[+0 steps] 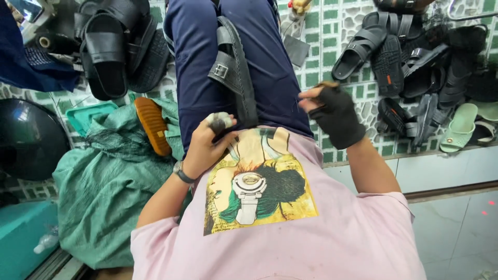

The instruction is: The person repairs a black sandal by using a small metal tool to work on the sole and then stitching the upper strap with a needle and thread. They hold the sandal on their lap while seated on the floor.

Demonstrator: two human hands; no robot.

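Your left hand (207, 142) grips the near end of a black sandal (236, 70) lying along your lap, its long axis running away from you, buckle strap up. Your gloved right hand (334, 115) is closed, pinching something too small to tell, just right of the sandal.

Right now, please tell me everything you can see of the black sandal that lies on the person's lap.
The black sandal lies lengthwise between the thighs, on dark blue trousers. It looks like leather or rubber, with a ridged, stitched edge along the sole. A wide strap crosses it, carrying a square metal buckle. Its near end is held by the left hand, whose fingertips look wrapped in tape. The right hand, in a black fingerless glove, is apart from it. Its underside is hidden.
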